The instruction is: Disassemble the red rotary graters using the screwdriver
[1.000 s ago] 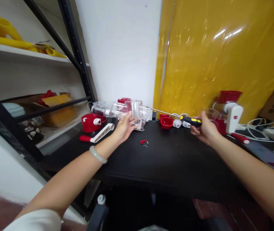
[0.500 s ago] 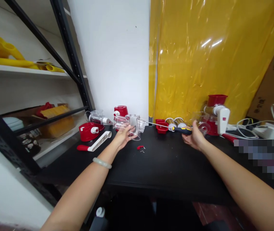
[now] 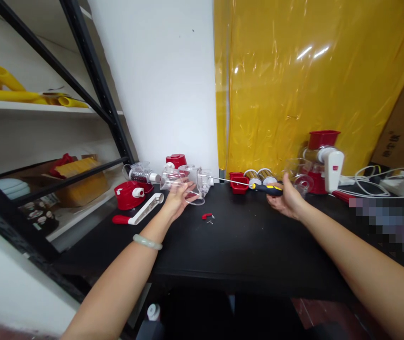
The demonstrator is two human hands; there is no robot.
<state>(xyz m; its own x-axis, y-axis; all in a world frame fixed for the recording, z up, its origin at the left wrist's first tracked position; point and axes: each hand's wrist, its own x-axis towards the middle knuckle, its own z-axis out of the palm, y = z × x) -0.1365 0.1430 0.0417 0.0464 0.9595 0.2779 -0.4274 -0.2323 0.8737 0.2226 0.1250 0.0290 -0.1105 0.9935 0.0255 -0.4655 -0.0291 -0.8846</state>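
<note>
My left hand [image 3: 180, 198] is closed around a clear plastic grater housing [image 3: 195, 182], held above the black table. In my right hand [image 3: 287, 198] is the yellow-and-black handle of a long screwdriver [image 3: 266, 189]. Its thin shaft points left, and the tip reaches the right end of the housing; whether it is seated in a screw is too small to tell. Below the housing lie a small red part [image 3: 206, 216] and tiny screws [image 3: 210, 222]. A red grater base [image 3: 129, 195] and a white crank with a red grip [image 3: 147, 210] rest left of my left hand.
An assembled red-and-white grater [image 3: 334, 167] stands at the right, near white cables [image 3: 368, 182]. Metal grating drums [image 3: 260, 176] and a red tray [image 3: 239, 182] sit at the back. Another red base [image 3: 176, 160] is behind the housing. A black-framed shelf [image 3: 106, 113] borders the left.
The clear housing has turned in my left hand, so its wide opening now faces differently. The screwdriver stays at its right end. The view has shifted slightly.
</note>
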